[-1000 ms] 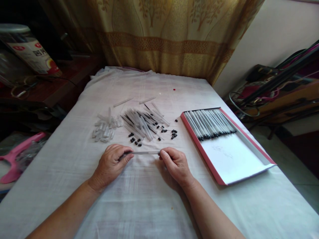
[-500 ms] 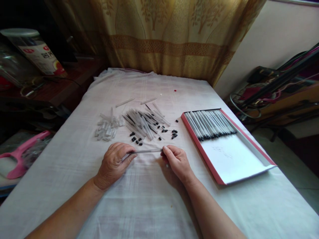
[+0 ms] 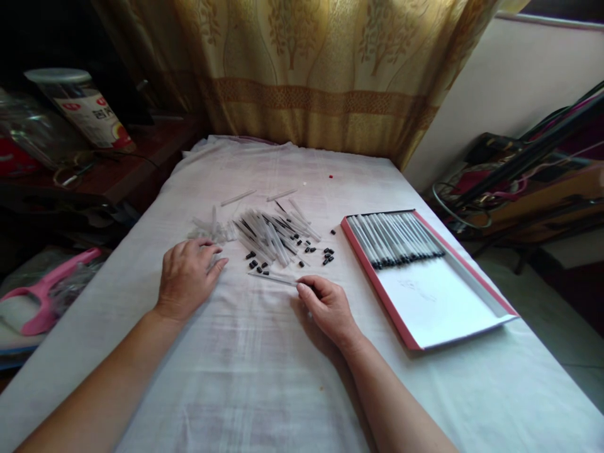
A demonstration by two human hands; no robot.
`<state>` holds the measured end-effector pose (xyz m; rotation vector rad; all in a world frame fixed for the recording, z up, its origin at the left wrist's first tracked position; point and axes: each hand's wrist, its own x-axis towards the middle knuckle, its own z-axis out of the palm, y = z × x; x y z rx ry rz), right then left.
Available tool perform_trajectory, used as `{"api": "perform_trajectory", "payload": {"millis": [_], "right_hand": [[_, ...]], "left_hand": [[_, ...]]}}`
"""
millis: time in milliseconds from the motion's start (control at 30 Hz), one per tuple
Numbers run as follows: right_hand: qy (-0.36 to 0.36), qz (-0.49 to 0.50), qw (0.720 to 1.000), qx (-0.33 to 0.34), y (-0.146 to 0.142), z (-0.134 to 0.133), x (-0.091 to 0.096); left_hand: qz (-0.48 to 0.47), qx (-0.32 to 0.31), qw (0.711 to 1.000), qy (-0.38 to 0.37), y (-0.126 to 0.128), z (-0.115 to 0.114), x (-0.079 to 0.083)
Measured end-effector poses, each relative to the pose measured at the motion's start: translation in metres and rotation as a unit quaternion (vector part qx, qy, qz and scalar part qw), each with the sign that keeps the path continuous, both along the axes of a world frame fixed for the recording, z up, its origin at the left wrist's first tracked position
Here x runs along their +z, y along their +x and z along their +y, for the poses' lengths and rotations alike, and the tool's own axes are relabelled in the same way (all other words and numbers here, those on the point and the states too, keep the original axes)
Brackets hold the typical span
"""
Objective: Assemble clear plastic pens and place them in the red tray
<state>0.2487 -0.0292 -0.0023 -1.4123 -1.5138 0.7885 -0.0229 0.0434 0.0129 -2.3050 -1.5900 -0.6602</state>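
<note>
My right hand (image 3: 326,308) pinches one end of a thin pen (image 3: 274,278), whose pointed tip faces left above the cloth. At the near edge of a pile of clear pen caps (image 3: 207,229), my left hand (image 3: 189,277) has its thumb and fingers apart; it partly covers the pile. Between the hands and farther back lies a heap of clear pen barrels and dark refills (image 3: 267,233). Small black plugs (image 3: 328,255) are scattered along its near and right sides.
A red-edged box lid (image 3: 382,308) at the right holds a row of assembled pens (image 3: 396,239). Two loose clear tubes (image 3: 238,197) lie behind the heap. A pink tape dispenser (image 3: 47,292) and a labelled jar (image 3: 89,113) stand to the left.
My left hand has let go of the pen and moved left to the clear caps. The right hand keeps the pen, its freed end now showing a tip.
</note>
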Motion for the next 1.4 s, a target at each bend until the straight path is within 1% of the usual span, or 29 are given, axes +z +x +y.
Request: {"api": "perform_trajectory", "payload": {"millis": [100,233,300,400,467,500,600,667,733,767,833,900,933,967,1000,1067,1400], "right_hand": [[0.001,-0.005,1.0,0.0,0.0,0.0,0.0],[0.008,-0.003,1.0,0.002,0.0,-0.001,-0.001],[0.009,-0.002,1.0,0.004,-0.001,-0.001,-0.001],[0.008,0.005,1.0,0.001,-0.001,-0.001,-0.001],[0.008,0.016,1.0,-0.004,0.0,-0.001,-0.001],[0.007,0.026,1.0,-0.007,0.0,-0.001,0.0],[-0.009,0.064,0.998,-0.01,0.001,0.0,0.002],[-0.019,0.084,0.996,-0.012,0.001,0.0,0.003],[-0.019,0.093,0.995,-0.016,0.001,0.0,0.005],[-0.018,0.096,0.995,-0.017,0.001,0.0,0.006],[-0.016,0.098,0.995,-0.018,0.002,0.0,0.007],[-0.015,0.1,0.995,-0.017,0.002,0.0,0.008],[-0.015,0.099,0.995,-0.017,0.002,-0.001,0.008],[-0.015,0.099,0.995,-0.018,0.003,-0.001,0.008],[-0.015,0.098,0.995,-0.019,0.003,-0.001,0.008],[-0.015,0.095,0.995,-0.021,0.003,-0.001,0.008],[-0.006,0.079,0.997,-0.018,0.001,-0.001,0.007]], "left_hand": [[0.033,0.019,0.999,0.006,-0.005,0.008,-0.001],[0.042,0.019,0.999,0.027,-0.001,0.011,-0.002],[0.046,0.015,0.998,0.028,0.003,0.009,-0.002],[0.047,-0.009,0.999,0.011,0.009,0.004,-0.001],[0.014,-0.03,0.999,-0.014,0.013,-0.001,0.0],[-0.016,-0.041,0.999,-0.029,0.015,-0.004,0.0],[-0.14,-0.064,0.985,-0.079,0.022,-0.013,0.001],[-0.229,-0.074,0.963,-0.122,0.028,-0.018,0.001],[-0.327,-0.079,0.925,-0.179,0.035,-0.023,0.0],[-0.38,-0.075,0.897,-0.214,0.038,-0.024,0.0],[-0.489,-0.057,0.825,-0.277,0.044,-0.027,-0.001],[-0.569,-0.038,0.758,-0.317,0.047,-0.028,-0.001],[-0.594,-0.03,0.734,-0.328,0.048,-0.028,-0.001],[-0.61,-0.023,0.718,-0.334,0.049,-0.028,0.0],[-0.62,-0.019,0.708,-0.338,0.049,-0.029,0.001],[-0.627,-0.016,0.7,-0.341,0.049,-0.029,0.002],[-0.63,-0.022,0.696,-0.345,0.05,-0.031,0.004]]}}
